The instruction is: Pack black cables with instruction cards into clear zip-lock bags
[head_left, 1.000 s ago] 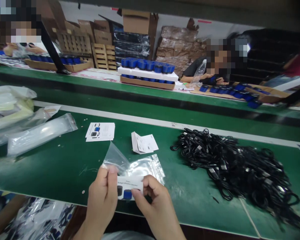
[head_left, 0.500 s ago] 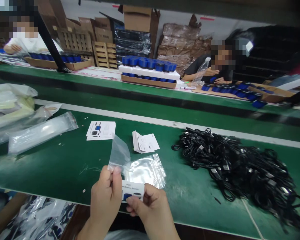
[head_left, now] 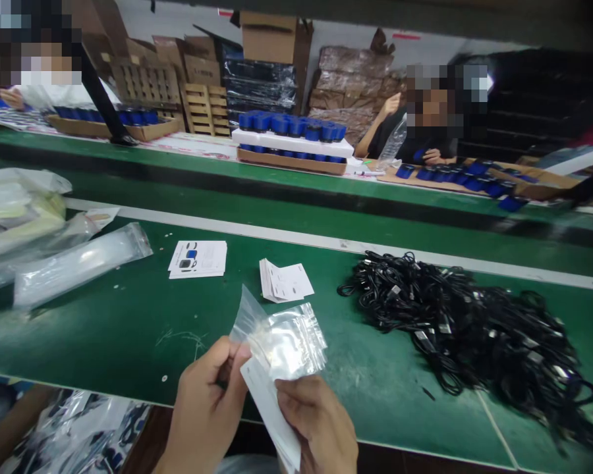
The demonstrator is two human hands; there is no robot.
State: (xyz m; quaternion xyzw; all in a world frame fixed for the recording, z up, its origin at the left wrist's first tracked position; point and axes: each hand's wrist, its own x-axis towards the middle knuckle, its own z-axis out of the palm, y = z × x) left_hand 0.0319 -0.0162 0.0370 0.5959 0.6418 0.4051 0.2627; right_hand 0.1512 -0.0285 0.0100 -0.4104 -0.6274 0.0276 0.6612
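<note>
Pinched between the thumb and fingers of my left hand (head_left: 208, 398) is a clear plastic bag (head_left: 247, 319), its free end pointing up and away. My right hand (head_left: 319, 421) grips a folded white leaflet (head_left: 271, 411), held at a slant with its upper end against the bag's near edge. Whether the leaflet's tip is inside the bag I cannot tell. Just beyond my hands lies a stack of clear zip bags (head_left: 296, 339). Farther back are a pile of folded leaflets (head_left: 289, 283) and a pile of flat printed sheets (head_left: 200, 258).
A heap of black cables (head_left: 454, 322) covers the right of the green table (head_left: 375, 401). Plastic packs (head_left: 84, 263) lie at left. Filled bags (head_left: 84, 428) sit below the near edge. Across the line, two people work beside trays of blue speakers (head_left: 291, 125).
The leaflet has turned from lying crosswise with its print showing to a steep slant showing its plain side. My right hand has turned with it, and the bag has tilted rightward.
</note>
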